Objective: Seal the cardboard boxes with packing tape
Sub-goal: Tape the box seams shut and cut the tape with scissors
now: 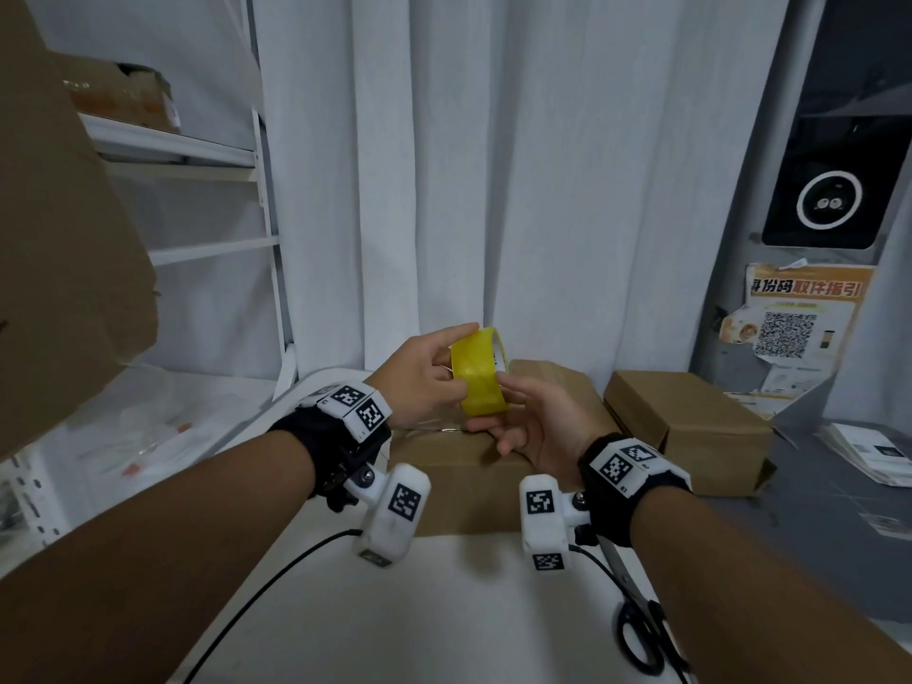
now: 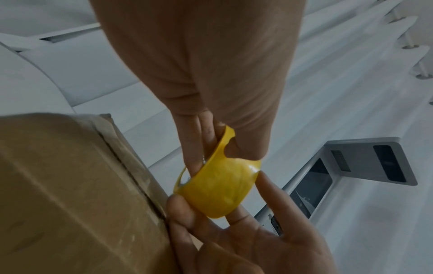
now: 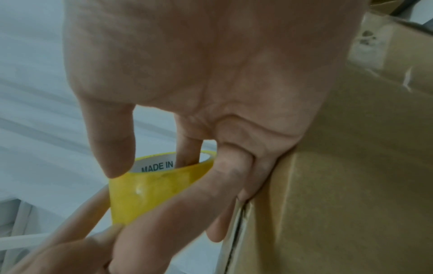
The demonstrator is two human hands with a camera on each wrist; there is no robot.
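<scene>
Gripping tape roll [image 1: 479, 371], both hands

Your tape roll [image 1: 481, 375] is translucent yellow with a white inner core printed in dark letters. Your boxes [image 1: 691, 427] are plain brown cardboard. Each wrist band [image 1: 636, 478] is black, carrying white blocks with black-and-white square-grid markers.

We see black wrist straps [image 1: 325, 449] carrying white blocks with black square markers [image 1: 358, 406], white camera pods [image 1: 395, 518], and thin black cables [image 1: 276, 580].
</scene>
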